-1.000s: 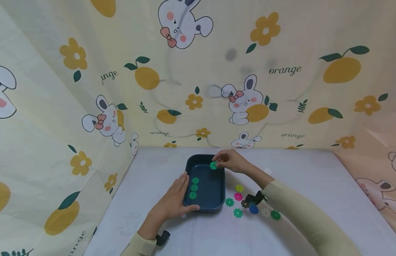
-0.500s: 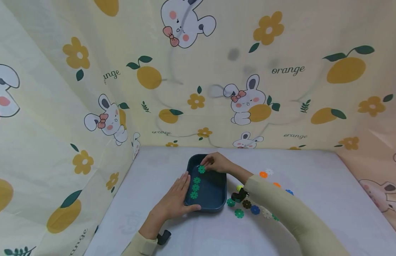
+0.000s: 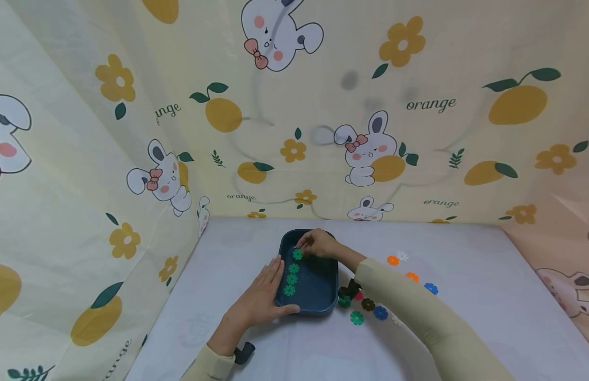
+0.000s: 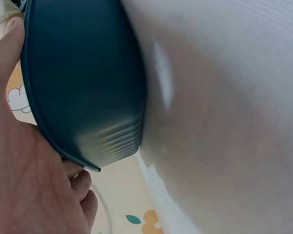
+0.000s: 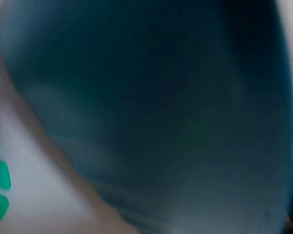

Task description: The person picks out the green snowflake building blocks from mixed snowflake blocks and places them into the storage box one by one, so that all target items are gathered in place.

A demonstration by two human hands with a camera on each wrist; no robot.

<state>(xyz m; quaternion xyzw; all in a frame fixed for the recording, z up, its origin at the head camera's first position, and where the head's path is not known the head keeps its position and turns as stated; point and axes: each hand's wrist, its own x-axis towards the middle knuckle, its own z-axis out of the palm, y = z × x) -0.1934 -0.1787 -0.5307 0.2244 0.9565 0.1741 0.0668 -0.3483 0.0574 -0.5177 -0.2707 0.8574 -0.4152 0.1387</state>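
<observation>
A dark blue tray (image 3: 318, 306) stands on the white table. My left hand (image 3: 257, 296) rests against it, straight fingers along its left side and thumb at the front edge; the left wrist view shows the hand at the tray's rim (image 4: 36, 114). Over the back left of the tray, my right hand (image 3: 320, 244) pinches a green snowflake disc (image 3: 297, 254). Several like green discs (image 3: 292, 279) form a column along the tray's left inside, just in front of it. The right wrist view is filled by the tray's wall (image 5: 151, 112), and the right fingers are out of sight there.
Right of the tray lie loose discs: green (image 3: 357, 318), brown (image 3: 368, 304), blue (image 3: 380, 313), and others partly under the right forearm. Farther right are orange (image 3: 412, 277), white (image 3: 402, 256) and another blue disc (image 3: 431, 288). A printed cloth (image 3: 294, 174) hangs behind the table.
My right hand has carried the green disc leftward from the tray's back right to above the column, then slightly lower. The left hand has stayed at the tray.
</observation>
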